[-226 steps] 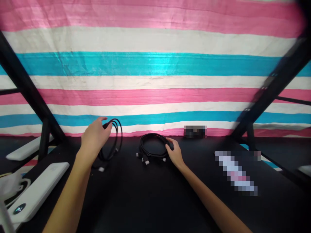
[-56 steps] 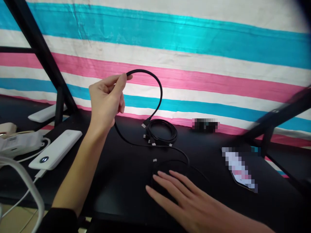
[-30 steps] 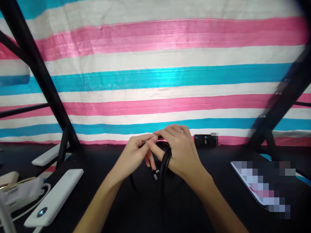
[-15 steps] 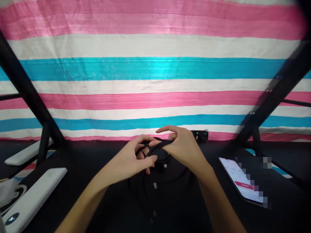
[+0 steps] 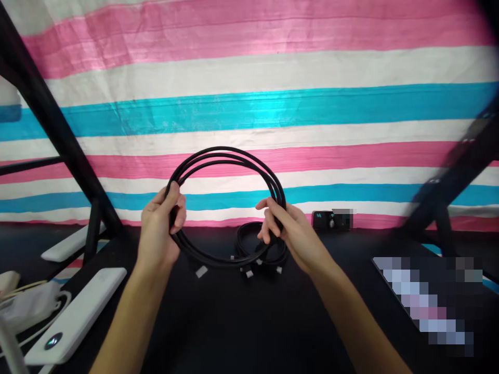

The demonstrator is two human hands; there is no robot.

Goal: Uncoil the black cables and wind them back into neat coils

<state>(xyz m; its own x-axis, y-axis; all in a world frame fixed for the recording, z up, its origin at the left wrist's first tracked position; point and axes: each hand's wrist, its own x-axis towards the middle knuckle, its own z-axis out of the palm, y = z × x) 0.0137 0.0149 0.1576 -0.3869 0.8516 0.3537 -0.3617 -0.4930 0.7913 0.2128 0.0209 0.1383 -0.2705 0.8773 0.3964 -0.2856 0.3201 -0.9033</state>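
Observation:
Between my hands hangs a coiled black cable (image 5: 223, 149), spread into a wide ring of several loops above the black table. My left hand (image 5: 159, 223) pinches the ring's left side, thumb in front and fingers curled round it. On the right side, my right hand (image 5: 290, 231) grips the loops, its index finger and thumb toward the inside of the ring. A light metallic plug end (image 5: 201, 271) shows below the ring at the lower left. Behind the ring's lower right, a second coil of black cable (image 5: 239, 241) lies on the table with several pale connector ends by it.
A white power bank (image 5: 83, 317) lies at the left, near a white charger (image 5: 33, 306) with a cord. A partly blurred phone (image 5: 413, 296) is at the right. A small black device (image 5: 322, 220) stands at the back. Dark frame bars (image 5: 58, 140) rise on both sides before a striped sheet (image 5: 234, 72).
My hands have moved apart and my left hand has gone left. The bunched cable has been raised and opened into a wide ring, uncovering the second coil behind it.

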